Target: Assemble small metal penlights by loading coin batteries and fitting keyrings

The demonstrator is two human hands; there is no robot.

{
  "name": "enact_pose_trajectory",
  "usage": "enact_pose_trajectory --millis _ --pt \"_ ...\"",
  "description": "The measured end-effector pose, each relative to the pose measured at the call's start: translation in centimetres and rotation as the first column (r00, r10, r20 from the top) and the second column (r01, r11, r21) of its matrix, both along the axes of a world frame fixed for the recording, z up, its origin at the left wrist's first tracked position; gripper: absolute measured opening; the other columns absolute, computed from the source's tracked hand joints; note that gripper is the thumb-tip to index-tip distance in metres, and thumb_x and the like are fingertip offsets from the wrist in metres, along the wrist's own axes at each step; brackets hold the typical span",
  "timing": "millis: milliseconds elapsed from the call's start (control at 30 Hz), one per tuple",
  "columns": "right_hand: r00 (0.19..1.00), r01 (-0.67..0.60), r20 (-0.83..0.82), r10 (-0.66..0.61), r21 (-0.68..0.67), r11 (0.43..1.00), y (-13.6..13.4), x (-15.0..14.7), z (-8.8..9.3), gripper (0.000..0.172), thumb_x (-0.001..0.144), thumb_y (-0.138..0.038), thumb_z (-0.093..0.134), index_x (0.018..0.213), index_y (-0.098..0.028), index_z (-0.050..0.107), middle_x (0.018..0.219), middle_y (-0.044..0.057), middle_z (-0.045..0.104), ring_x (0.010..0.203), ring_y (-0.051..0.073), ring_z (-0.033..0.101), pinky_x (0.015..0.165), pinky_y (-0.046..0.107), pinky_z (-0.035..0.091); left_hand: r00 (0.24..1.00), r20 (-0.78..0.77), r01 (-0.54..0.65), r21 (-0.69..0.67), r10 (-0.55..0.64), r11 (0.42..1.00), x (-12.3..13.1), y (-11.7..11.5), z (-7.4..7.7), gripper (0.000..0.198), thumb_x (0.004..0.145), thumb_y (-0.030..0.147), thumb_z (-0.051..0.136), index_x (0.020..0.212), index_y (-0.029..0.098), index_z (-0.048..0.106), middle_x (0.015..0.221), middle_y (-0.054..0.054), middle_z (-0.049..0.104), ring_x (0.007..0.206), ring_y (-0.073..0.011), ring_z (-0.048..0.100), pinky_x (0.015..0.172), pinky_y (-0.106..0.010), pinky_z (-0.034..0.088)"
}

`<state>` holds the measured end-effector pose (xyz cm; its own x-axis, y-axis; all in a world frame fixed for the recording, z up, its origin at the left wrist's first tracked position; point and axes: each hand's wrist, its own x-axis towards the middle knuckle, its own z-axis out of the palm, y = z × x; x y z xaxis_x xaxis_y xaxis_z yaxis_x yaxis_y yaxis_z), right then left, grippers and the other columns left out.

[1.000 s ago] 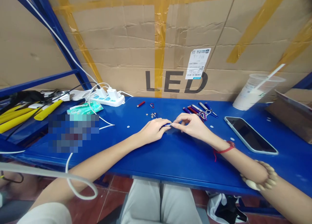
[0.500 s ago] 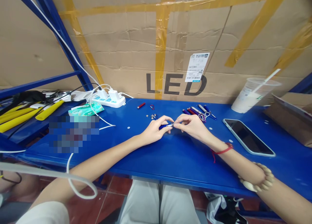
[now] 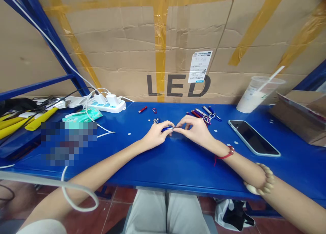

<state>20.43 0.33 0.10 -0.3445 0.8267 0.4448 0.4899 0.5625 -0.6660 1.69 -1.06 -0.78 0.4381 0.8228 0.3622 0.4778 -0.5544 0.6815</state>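
The left forearm (image 3: 109, 169) reaches in from the lower left, almost straight to the wrist. The right forearm (image 3: 241, 169) slants in from the lower right, wearing a beaded bracelet (image 3: 267, 179) and, closer to the wrist, a red string bracelet (image 3: 225, 156). Compared with half a second ago, the head view has swung slightly right, so everything sits further left in it.

Over the blue tabletop (image 3: 163, 166), the left hand (image 3: 155, 136) is curled palm-down, thumb and fingers closed around a slim blue tube (image 3: 166, 129) whose silver end points right. The right hand (image 3: 197, 128) meets that end with thumb and index fingertips pinched together; its index finger now arches higher, leaving a wider loop above the thumb than before. The tube remains between the two hands.

The phone (image 3: 254, 137) lies right of the right hand. Just beyond the left hand is a cluster of small silver pieces (image 3: 156, 120); behind the right hand lie coloured tubes with carabiner clips (image 3: 197, 113). Farther back are a red tube (image 3: 143, 109) and a red carabiner (image 3: 154, 110), apart and in unchanged places, before the cardboard (image 3: 127, 57).
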Motion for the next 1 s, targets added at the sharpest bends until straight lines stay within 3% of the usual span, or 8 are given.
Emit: enact_pose_trajectory --millis 100,233,400,600,700,800,1000 --pt "0.995 -0.070 0.088 0.044 0.310 0.948 0.3 0.6 0.1 0.025 0.076 -0.043 0.066 0.080 -0.020 0.072 0.084 0.004 0.066 0.054 0.008 0.052 0.056 0.022 0.042 1.000 -0.001 0.005 -0.082 -0.006 0.997 -0.1 0.2 0.3 0.019 0.086 0.026 0.046 0.093 0.014 0.060 0.072 -0.002 0.067 0.075 -0.0150 0.063 0.078 -0.025 0.046" --pt "0.978 -0.162 0.191 0.089 0.409 0.898 0.2 0.9 0.1 0.021 0.082 -0.037 0.061 0.073 -0.022 0.073 0.081 0.002 0.066 0.063 0.009 0.057 0.059 0.021 0.042 0.997 0.027 0.072 -0.156 -0.068 0.985 -0.2 0.0 0.7 0.021 0.086 0.026 0.045 0.089 0.013 0.060 0.072 -0.002 0.066 0.076 -0.0142 0.060 0.082 -0.024 0.044" --pt "0.988 -0.135 0.126 0.093 0.381 0.915 0.3 0.9 -0.1 0.023 0.078 -0.041 0.064 0.078 -0.020 0.073 0.082 0.003 0.064 0.055 0.007 0.054 0.054 0.021 0.041 0.994 0.029 0.108 -0.190 -0.104 0.976 -0.2 -0.3 1.0 0.021 0.086 0.027 0.044 0.087 0.013 0.060 0.069 -0.001 0.063 0.072 -0.0135 0.058 0.080 -0.024 0.043" --pt "0.975 -0.182 0.174 0.140 0.257 0.949 0.3 0.9 0.1 0.022 0.077 -0.040 0.065 0.071 -0.020 0.072 0.079 0.003 0.063 0.063 0.010 0.057 0.059 0.022 0.041 0.984 0.008 0.176 -0.245 -0.179 0.953 -0.3 -0.4 0.7 0.022 0.086 0.028 0.045 0.089 0.012 0.059 0.069 -0.002 0.062 0.072 -0.0136 0.057 0.079 -0.025 0.043" --pt "0.972 -0.167 0.198 0.127 0.200 0.965 0.2 0.9 0.1 0.018 0.075 -0.037 0.068 0.071 -0.020 0.072 0.079 0.002 0.064 0.063 0.010 0.057 0.059 0.022 0.040 0.976 0.033 0.214 -0.259 -0.213 0.942 -0.5 -0.5 0.3 0.027 0.087 0.027 0.046 0.106 0.011 0.055 0.075 -0.003 0.064 0.077 -0.0139 0.059 0.081 -0.026 0.042" --pt "0.974 -0.139 0.201 0.103 0.172 0.975 0.1 0.8 0.2 0.014 0.074 -0.035 0.069 0.071 -0.022 0.073 0.078 0.001 0.065 0.065 0.010 0.057 0.059 0.022 0.039 0.979 0.029 0.201 -0.233 -0.200 0.951 -0.6 -0.7 0.3 0.040 0.088 0.026 0.043 0.127 0.013 0.040 0.077 -0.002 0.064 0.079 -0.0131 0.058 0.084 -0.026 0.041" --pt "0.977 -0.118 0.192 0.091 0.137 0.983 -0.1 0.5 -0.1 0.010 0.074 -0.030 0.070 0.070 -0.021 0.072 0.077 0.001 0.065 0.064 0.011 0.056 0.059 0.022 0.039 0.990 -0.016 0.140 -0.152 -0.144 0.978 -0.2 -1.3 0.0 0.038 0.089 0.024 0.040 0.126 0.014 0.040 0.069 0.002 0.060 0.070 -0.0118 0.056 0.077 -0.025 0.042"
